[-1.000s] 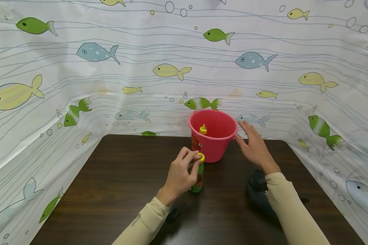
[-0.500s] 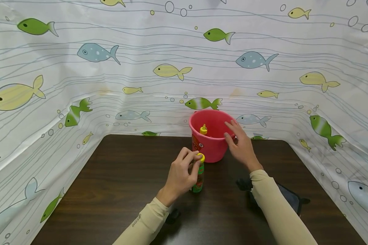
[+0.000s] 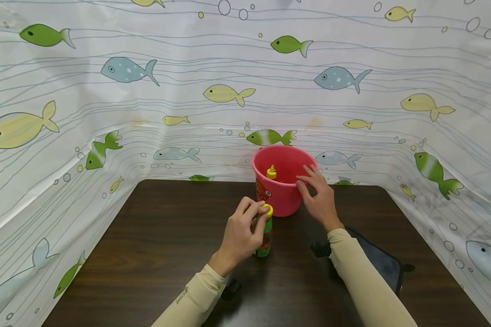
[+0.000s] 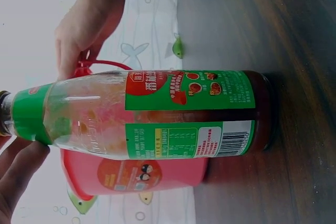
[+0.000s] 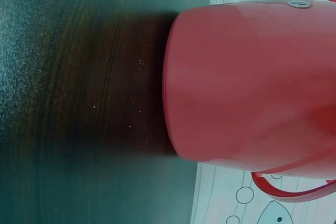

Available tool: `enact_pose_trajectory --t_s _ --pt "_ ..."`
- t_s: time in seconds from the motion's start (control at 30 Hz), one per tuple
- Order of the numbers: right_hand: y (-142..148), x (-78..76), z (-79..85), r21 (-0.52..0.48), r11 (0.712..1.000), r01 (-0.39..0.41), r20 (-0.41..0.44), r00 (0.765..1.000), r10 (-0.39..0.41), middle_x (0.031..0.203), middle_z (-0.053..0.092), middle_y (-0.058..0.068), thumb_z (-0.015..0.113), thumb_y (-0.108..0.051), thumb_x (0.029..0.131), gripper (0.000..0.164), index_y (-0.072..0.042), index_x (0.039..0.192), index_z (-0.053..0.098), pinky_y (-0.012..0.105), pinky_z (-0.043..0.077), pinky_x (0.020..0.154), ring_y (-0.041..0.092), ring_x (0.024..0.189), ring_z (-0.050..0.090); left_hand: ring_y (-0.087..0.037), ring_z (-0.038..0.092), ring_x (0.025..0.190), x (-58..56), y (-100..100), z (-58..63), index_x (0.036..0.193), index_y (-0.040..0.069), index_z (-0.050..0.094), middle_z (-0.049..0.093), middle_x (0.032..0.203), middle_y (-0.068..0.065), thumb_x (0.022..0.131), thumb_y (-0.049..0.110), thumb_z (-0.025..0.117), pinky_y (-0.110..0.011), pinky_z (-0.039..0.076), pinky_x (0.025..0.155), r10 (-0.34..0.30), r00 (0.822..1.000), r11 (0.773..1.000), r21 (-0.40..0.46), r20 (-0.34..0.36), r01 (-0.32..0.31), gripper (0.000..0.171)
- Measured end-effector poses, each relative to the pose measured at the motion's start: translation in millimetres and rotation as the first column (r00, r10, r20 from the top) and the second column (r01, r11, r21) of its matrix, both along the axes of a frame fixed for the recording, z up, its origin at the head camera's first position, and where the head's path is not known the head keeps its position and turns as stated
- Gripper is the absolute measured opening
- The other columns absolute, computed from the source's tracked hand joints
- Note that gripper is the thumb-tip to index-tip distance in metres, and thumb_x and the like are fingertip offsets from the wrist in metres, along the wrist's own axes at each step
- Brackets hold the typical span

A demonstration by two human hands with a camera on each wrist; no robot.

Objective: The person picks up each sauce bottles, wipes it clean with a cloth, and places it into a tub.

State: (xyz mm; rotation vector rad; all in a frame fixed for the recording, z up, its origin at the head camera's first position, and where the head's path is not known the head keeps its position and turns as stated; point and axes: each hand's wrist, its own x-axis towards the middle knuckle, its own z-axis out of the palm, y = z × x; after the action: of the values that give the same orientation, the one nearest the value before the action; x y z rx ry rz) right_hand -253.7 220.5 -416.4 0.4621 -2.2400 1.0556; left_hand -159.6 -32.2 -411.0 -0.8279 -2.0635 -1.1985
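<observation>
My left hand [image 3: 241, 229] pinches the yellow cap [image 3: 268, 210] of a ketchup bottle [image 3: 264, 240], which stands upright on the dark table. In the left wrist view, the clear glass bottle [image 4: 189, 114] has a green and red label and dark red sauce low inside. Just behind it stands a pink-red bucket [image 3: 284, 200] with a round sticker on its side. My right hand [image 3: 321, 200] grips the bucket's right rim, fingers over the inside and thumb at the front edge. A yellow pointed nozzle top [image 3: 272, 172] shows inside the bucket; whatever lies below it is hidden.
A dark grey flat item with black trim [image 3: 380, 261] lies on the table [image 3: 167, 236] right of my right forearm, partly covered by it. Fish-printed white sheeting [image 3: 180, 100] walls the table at the back and both sides.
My right hand has come left from beside the bucket, passed over its opening, then settled lower at the right rim. My left hand and the ketchup bottle have stayed in place.
</observation>
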Motion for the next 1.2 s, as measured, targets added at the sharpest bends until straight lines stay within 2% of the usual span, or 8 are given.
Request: enact_pose_trajectory --t_s 0.13,0.23,0.43,0.73,0.93,1.13,1.2 --pt "1 -1.2 -2.6 -0.031 1.0 0.002 -0.018 1.0 -0.003 0.155 0.061 0.011 0.07 -0.022 0.102 0.03 -0.009 0.129 0.076 0.067 0.038 0.122 0.031 0.157 0.041 -0.026 0.074 0.12 -0.6 0 -2.0 0.108 0.004 0.073 0.062 0.112 -0.01 0.097 0.004 0.071 -0.037 0.066 0.083 0.0 1.0 1.0 0.001 -0.011 0.0 0.01" --pt "0 -0.9 -3.3 -0.038 0.999 0.006 -0.008 1.0 -0.006 0.154 0.062 0.01 0.07 -0.022 0.102 0.03 -0.01 0.129 0.076 0.065 0.039 0.122 0.028 0.157 0.04 -0.024 0.074 0.115 -0.2 0 -4.1 0.111 0.004 0.073 0.064 0.117 -0.009 0.098 0.005 0.071 -0.036 0.065 0.085 -0.007 1.0 1.0 0.014 -0.002 0.007 0.012" --pt "-2 -0.5 -5.3 -0.068 0.998 0.006 -0.017 1.0 -0.007 0.15 0.065 0.011 0.07 -0.021 0.102 0.029 -0.007 0.127 0.077 0.064 0.041 0.121 0.028 0.158 0.04 -0.022 0.072 0.11 1.9 1 -6.6 0.114 0.005 0.073 0.065 0.126 -0.009 0.1 0.006 0.069 -0.038 0.066 0.085 -0.019 1.0 0.999 0.028 -0.001 0.019 0.014" --pt "-3 -1.4 -5.5 -0.075 0.997 0.003 -0.023 1.0 -0.005 0.148 0.066 0.012 0.071 -0.019 0.101 0.028 -0.006 0.126 0.077 0.065 0.042 0.12 0.029 0.157 0.041 -0.02 0.072 0.109 0.9 -1 -12.0 0.121 0.009 0.073 0.066 0.132 -0.009 0.094 0.007 0.077 -0.034 0.065 0.084 0.047 0.992 0.998 -0.028 -0.116 -0.051 0.027" --pt "-3 -0.9 -4.6 -0.081 0.997 0.003 -0.006 1.0 -0.004 0.15 0.065 0.013 0.071 -0.021 0.102 0.029 -0.006 0.126 0.077 0.066 0.039 0.122 0.03 0.158 0.04 -0.019 0.074 0.104 1.0 1 -13.5 0.12 0.01 0.072 0.069 0.127 -0.009 0.091 0.01 0.083 -0.034 0.065 0.086 0.089 0.989 0.994 -0.054 -0.122 -0.096 0.031" --pt "-3 -0.2 -5.7 -0.089 0.996 0.017 0.009 1.0 -0.016 0.152 0.063 0.009 0.07 -0.022 0.102 0.029 -0.011 0.128 0.077 0.064 0.039 0.123 0.026 0.159 0.038 -0.019 0.073 0.103 3.1 3 -14.4 0.122 0.01 0.07 0.072 0.117 -0.008 0.089 0.012 0.085 -0.035 0.065 0.09 0.117 0.986 0.986 -0.109 -0.118 -0.13 0.036" --pt "-3 -0.4 -5.8 -0.091 0.996 0.008 0.009 1.0 -0.008 0.153 0.063 0.008 0.07 -0.022 0.103 0.03 -0.01 0.129 0.076 0.063 0.039 0.123 0.026 0.159 0.038 -0.02 0.072 0.099 4.0 3 -13.3 0.122 0.01 0.07 0.072 0.116 -0.008 0.088 0.012 0.085 -0.033 0.065 0.086 0.118 0.988 0.986 -0.102 -0.103 -0.128 0.037"
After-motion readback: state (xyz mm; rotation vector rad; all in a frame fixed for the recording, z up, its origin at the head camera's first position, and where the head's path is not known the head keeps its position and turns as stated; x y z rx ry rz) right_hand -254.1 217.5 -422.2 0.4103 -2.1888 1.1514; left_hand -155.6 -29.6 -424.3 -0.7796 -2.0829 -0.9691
